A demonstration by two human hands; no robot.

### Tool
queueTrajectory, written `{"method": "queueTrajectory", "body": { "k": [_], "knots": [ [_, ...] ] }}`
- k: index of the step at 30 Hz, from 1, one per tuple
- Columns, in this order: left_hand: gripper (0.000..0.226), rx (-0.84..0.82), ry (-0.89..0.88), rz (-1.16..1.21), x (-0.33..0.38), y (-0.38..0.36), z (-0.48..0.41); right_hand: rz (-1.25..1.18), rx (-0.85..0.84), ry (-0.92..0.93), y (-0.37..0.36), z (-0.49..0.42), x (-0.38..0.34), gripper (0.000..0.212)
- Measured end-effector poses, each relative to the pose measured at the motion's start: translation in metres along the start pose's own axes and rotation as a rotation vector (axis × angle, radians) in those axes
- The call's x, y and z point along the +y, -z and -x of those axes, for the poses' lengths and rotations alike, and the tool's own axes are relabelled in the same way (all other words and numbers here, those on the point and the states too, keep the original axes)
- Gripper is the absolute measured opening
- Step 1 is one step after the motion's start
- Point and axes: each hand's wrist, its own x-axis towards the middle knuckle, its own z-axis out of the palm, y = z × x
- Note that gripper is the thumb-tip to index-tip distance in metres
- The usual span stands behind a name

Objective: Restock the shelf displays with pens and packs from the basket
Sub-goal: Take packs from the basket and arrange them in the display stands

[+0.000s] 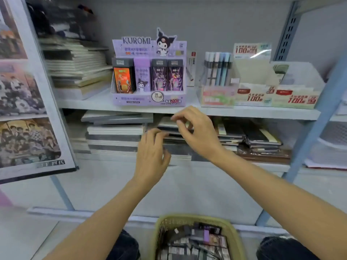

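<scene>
A purple Kuromi display box (149,99) stands on the shelf board (90,104) with several packs upright in it, one orange, one lilac, two dark purple. To its right a display (217,96) holds several pastel pens (218,67). A yellow-green basket (159,228) full of dark packs sits at the bottom between my knees. My left hand (152,156) and my right hand (195,132) hover in front of the lower shelf, below the Kuromi box. Both have loosely curled fingers with nothing visible in them.
Red-and-white "100" display boxes (277,98) stand at the shelf's right end. Stacks of notebooks (114,134) fill the lower shelf and the upper left. A large photo poster (28,102) leans at the left. A blue upright post (319,117) rises at the right.
</scene>
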Motion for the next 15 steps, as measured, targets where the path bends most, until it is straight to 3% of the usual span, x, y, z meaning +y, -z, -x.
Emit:
{"method": "queueTrajectory", "body": {
  "k": [4, 10, 12, 15],
  "knots": [
    [0.024, -0.412, 0.151, 0.065, -0.020, -0.059, 0.081, -0.088, -0.228, -0.276, -0.040, 0.116, 0.041, 0.013],
    [0.045, -1.048, 0.371, -0.051, -0.053, -0.128, 0.217, -0.155, -0.942, -0.639, -0.095, 0.273, 0.092, 0.027],
    [0.053, -1.137, 0.417, -0.042, -0.060, -0.137, 0.252, -0.170, -1.124, -0.700, -0.110, 0.313, 0.099, 0.040],
    [0.057, -1.095, 0.403, -0.053, -0.065, -0.142, 0.288, -0.126, -1.273, -0.710, -0.131, 0.356, 0.104, 0.061]
  ]
}}
